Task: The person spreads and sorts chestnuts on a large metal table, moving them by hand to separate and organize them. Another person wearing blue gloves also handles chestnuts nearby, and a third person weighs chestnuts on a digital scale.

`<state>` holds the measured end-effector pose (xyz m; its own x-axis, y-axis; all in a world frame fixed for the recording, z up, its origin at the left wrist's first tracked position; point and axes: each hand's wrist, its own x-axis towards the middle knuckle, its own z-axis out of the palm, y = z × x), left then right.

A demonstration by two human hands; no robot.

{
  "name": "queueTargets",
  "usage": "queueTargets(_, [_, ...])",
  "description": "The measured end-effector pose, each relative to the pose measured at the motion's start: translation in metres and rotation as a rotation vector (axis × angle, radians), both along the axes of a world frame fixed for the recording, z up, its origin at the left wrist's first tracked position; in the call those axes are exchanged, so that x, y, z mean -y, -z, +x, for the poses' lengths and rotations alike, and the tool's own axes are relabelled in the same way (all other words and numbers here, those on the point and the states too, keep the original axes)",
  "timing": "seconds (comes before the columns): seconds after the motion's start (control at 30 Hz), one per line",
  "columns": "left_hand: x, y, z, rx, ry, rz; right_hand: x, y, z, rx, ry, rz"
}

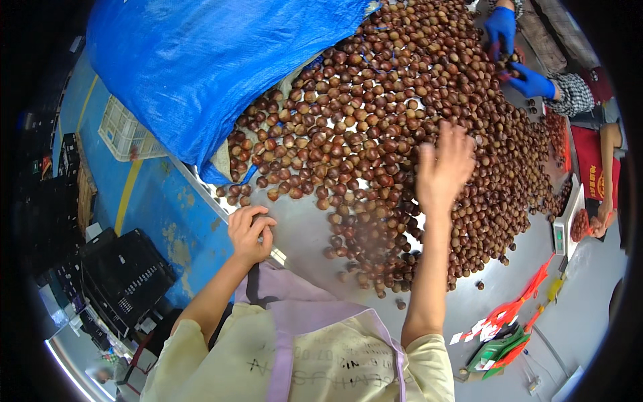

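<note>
A broad heap of round brown nuts, likely chestnuts (375, 127), covers much of the metal table (295, 221). My right hand (445, 167) reaches over the middle of the heap with its fingers stretched out and apart, holding nothing I can see. Whether its palm touches the nuts is not clear. At the table's near left edge rests my left hand (250, 233), fingers curled in and nothing visible in them. Several loose nuts lie a little beyond it. A large blue woven sack (221, 67) lies at the far left, its mouth toward the nuts.
At the far right, a co-worker's blue-gloved hands (529, 82) hold nuts and something red. Another person's hand holds a filled red mesh bag (580, 226) by a white scale (568, 218). Red mesh bags (512, 308) lie near right; a white crate (127, 130) stands on the blue floor.
</note>
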<state>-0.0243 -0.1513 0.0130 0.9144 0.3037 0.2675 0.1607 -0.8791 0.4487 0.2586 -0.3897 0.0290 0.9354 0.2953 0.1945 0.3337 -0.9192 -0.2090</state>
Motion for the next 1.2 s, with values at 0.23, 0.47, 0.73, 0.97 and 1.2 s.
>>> queueTargets(0.23, [-0.002,-0.005,0.003,0.025,0.012,-0.025,-0.108,0.004,-0.065,-0.088,-0.457,0.077])
queueTargets(0.47, [-0.001,-0.003,0.000,0.041,-0.028,-0.061,-0.067,0.020,-0.038,0.005,-0.334,-0.197])
queueTargets(0.73, [-0.009,-0.025,0.028,0.044,-0.063,-0.238,-0.003,0.019,-0.035,0.046,-0.161,-0.179])
queueTargets(0.97, [-0.060,-0.018,0.100,-0.100,-0.092,-0.117,0.000,0.024,-0.034,0.130,-0.173,-0.125])
queueTargets(1.2, [-0.057,-0.012,0.099,-0.311,0.029,0.064,-0.004,0.024,-0.035,0.128,-0.135,-0.090])
